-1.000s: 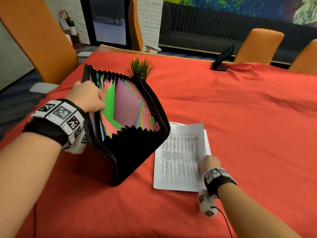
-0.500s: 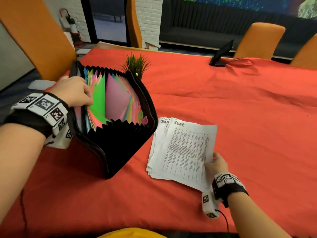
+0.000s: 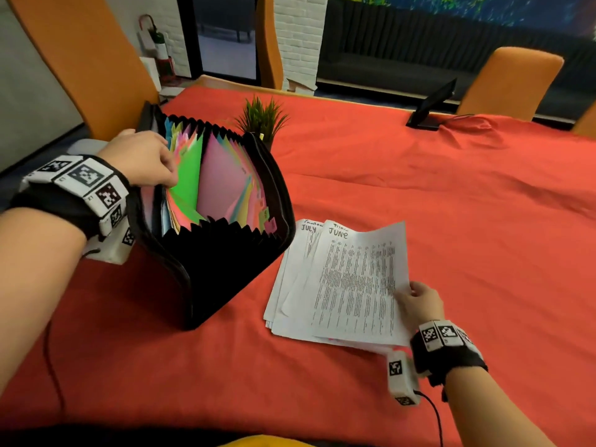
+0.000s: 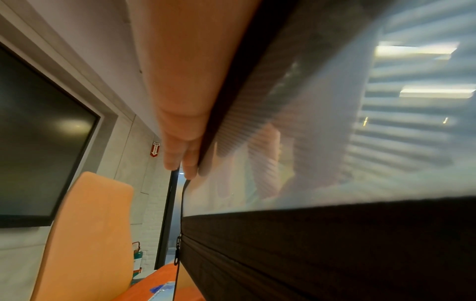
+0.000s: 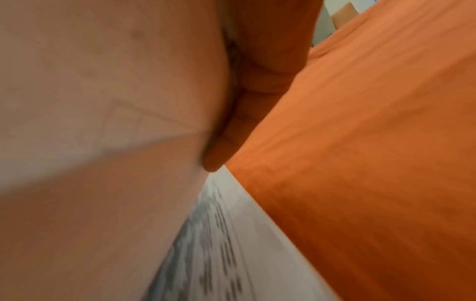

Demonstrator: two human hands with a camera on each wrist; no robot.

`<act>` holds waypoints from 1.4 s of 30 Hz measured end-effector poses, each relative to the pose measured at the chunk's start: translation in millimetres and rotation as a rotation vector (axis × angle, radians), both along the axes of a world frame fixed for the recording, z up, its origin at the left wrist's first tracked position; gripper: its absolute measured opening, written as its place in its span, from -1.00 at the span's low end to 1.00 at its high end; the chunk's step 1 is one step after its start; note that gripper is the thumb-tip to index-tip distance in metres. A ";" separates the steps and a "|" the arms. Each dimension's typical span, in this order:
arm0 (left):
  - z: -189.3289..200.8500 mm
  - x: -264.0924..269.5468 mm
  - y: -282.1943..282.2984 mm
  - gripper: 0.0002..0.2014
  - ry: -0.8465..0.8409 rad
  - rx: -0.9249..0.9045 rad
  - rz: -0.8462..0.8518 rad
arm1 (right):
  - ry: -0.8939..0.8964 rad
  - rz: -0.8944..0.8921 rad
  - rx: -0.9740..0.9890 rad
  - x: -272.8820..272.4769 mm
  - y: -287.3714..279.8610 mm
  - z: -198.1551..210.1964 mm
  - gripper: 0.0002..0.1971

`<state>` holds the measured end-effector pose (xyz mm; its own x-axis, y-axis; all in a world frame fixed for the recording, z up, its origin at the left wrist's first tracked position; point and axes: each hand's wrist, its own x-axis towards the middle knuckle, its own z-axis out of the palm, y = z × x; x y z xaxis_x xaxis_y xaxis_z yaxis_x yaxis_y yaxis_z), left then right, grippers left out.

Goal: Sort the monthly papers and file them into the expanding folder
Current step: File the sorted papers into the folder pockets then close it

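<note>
**Handwritten months and a fire sign**

The top sheet (image 3: 358, 279) of the paper pile carries "JUNE" handwritten at its head, above columns of print too small to read. The sheet beneath it (image 3: 306, 233) shows "JULY" at its corner. In the left wrist view, a small red wall sign (image 4: 155, 149) reads "FIRE" with a downward arrow. The folder's coloured tabs (image 3: 266, 217) bear marks that stay illegible.
</note>
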<state>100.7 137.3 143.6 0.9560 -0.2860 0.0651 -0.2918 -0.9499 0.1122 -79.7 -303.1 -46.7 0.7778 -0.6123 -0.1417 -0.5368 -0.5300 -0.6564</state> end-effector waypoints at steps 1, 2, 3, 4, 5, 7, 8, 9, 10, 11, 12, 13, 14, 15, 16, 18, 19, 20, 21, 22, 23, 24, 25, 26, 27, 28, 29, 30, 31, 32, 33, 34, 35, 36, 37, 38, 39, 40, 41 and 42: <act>1.2 -2.6 -0.9 -0.88 0.001 -0.006 0.006 | -0.019 0.008 -0.003 3.7 -5.9 5.8 -0.83; 1.8 -4.2 -2.0 -0.90 -0.004 -0.009 0.014 | -0.038 0.012 0.004 7.8 -12.6 11.0 -0.83; 2.8 -6.2 -3.3 -0.92 -0.013 -0.011 0.022 | -0.044 0.014 0.017 11.8 -19.5 16.7 -0.84; 3.2 -7.2 -4.4 -0.94 -0.020 -0.012 0.035 | -0.055 0.021 0.036 15.7 -25.6 22.6 -0.84; 4.4 -9.3 -5.8 -0.95 -0.025 -0.013 0.049 | -0.071 0.024 0.065 19.2 -31.0 29.6 -0.84; 5.3 -12.4 -7.3 -0.95 -0.019 -0.003 0.074 | -0.122 0.032 0.126 25.3 -37.9 48.2 -0.88; 5.3 -12.4 -6.9 -0.95 -0.017 -0.002 0.073 | -0.160 0.042 0.153 27.6 -39.3 61.3 -0.89; 5.7 -12.6 -6.2 -0.95 -0.012 -0.008 0.070 | -0.202 0.052 0.179 29.2 -39.2 76.7 -0.87; 5.9 -12.7 -5.0 -0.95 -0.002 -0.022 0.067 | -0.253 0.061 0.203 30.3 -37.7 93.5 -0.86; 5.9 -13.1 -4.1 -0.95 0.008 -0.036 0.065 | -0.302 0.063 0.227 32.4 -37.1 111.2 -0.88; 5.5 -13.1 -3.3 -0.95 0.022 -0.041 0.064 | -0.347 0.073 0.243 35.1 -34.8 129.1 -0.91; 5.2 -13.3 -2.9 -0.94 0.027 -0.040 0.059 | -0.390 0.084 0.250 39.5 -31.6 148.3 -0.94; 5.0 -13.8 -3.0 -0.94 0.023 -0.037 0.052 | -0.438 0.110 0.256 44.9 -27.2 167.2 -0.92; 5.1 -15.1 -3.7 -0.93 0.016 -0.034 0.042 | -0.480 0.141 0.266 50.9 -20.2 185.9 -0.90; 5.2 -16.3 -4.8 -0.91 0.009 -0.034 0.034 | -0.520 0.173 0.275 56.4 -10.9 203.8 -0.91; 5.7 -18.5 -6.5 -0.91 -0.003 -0.038 0.033 | -0.556 0.232 0.318 70.0 9.1 234.4 -0.93; 6.2 -20.1 -7.6 -0.91 -0.003 -0.033 0.037 | -0.555 0.252 0.346 77.6 19.4 246.1 -0.92; 6.3 -21.0 -8.4 -0.92 -0.002 -0.029 0.033 | -0.554 0.268 0.368 85.5 28.1 254.0 -0.92; 6.1 -21.3 -8.8 -0.92 0.003 -0.029 0.026 | -0.560 0.272 0.369 93.3 35.3 258.6 -0.90; 5.4 -20.9 -8.3 -0.92 0.009 -0.031 0.023 | -0.564 0.268 0.355 99.8 43.8 263.2 -0.88; 4.9 -21.5 -8.0 -0.92 0.012 -0.037 0.027 | -0.570 0.259 0.329 104.4 50.6 265.8 -0.85; 4.3 -21.9 -7.8 -0.92 0.017 -0.042 0.039 | -0.577 0.262 0.292 107.9 56.9 268.4 -0.83; 3.9 -22.4 -7.8 -0.92 0.025 -0.047 0.054 | -0.584 0.261 0.253 110.8 62.5 271.1 -0.84; 3.5 -22.4 -7.5 -0.92 0.029 -0.050 0.065 | -0.600 0.257 0.228 113.6 66.8 274.3 -0.86; 3.0 -22.6 -7.4 -0.93 0.032 -0.055 0.070 | -0.627 0.251 0.212 115.5 69.4 277.7 -0.88; 2.9 -23.1 -7.0 -0.93 0.034 -0.059 0.074 | -0.655 0.247 0.195 116.1 71.7 281.7 -0.89; 2.9 -23.6 -6.2 -0.93 0.038 -0.064 0.078 | -0.680 0.235 0.175 116.4 72.9 285.7 -0.89; 2.5 -23.4 -5.4 -0.93 0.040 -0.066 0.084 | -0.702 0.222 0.167 116.5 73.3 289.3 -0.88; 1.9 -23.2 -4.3 -0.93 0.043 -0.068 0.094 | -0.723 0.206 0.168 116.1 73.4 292.4 -0.87; 1.4 -23.2 -3.4 -0.93 0.044 -0.069 0.102 | -0.738 0.188 0.174 115.3 74.0 295.5 -0.86; 0.9 -23.1 -2.8 -0.93 0.042 -0.070 0.104 | -0.746 0.171 0.181 114.8 75.8 297.7 -0.86; 0.6 -23.0 -2.2 -0.92 0.035 -0.070 0.100 | -0.744 0.165 0.190 115.6 77.2 298.4 -0.86; 0.5 -23.4 -2.2 -0.91 0.030 -0.070 0.095 | -0.730 0.164 0.196 117.8 78.7 296.0 -0.85; 1.0 -24.0 -2.6 -0.90 0.028 -0.071 0.091 | -0.700 0.162 0.199 120.5 80.5 291.6 -0.82; 1.9 -25.1 -3.2 -0.90 0.027 -0.076 0.090 | -0.655 0.159 0.196 124.4 81.6 283.6 -0.79; 3.0 -25.9 -3.5 -0.90 0.027 -0.084 0.091 | -0.600 0.170 0.182 126.5 84.6 274.9 -0.81; 3.7 -26.2 -4.1 -0.89 0.032 -0.092 0.091 | -0.547 0.188 0.170 129.3 87.1 263.8 -0.81; 4.1 -26.1 -4.1 -0.89 0.036 -0.098 0.093 | -0.484 0.222 0.145 130.9 91.0 252.1 -0.87; 4.2 -26.0 -3.3 -0.89 0.043 -0.106 0.097 | -0.424 0.257 0.121 130.3 97.0 240.8 -0.92; 4.1 -25.8 -3.5 -0.89 0.050 -0.109 0.099 | -0.361 0.288 0.097 129.0 101.6 230.4 -0.89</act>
<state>74.9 133.8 147.7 0.9820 -0.1838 0.0424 -0.1887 -0.9551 0.2284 49.3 -201.5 183.7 0.9240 -0.3619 0.1236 -0.1051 -0.5511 -0.8278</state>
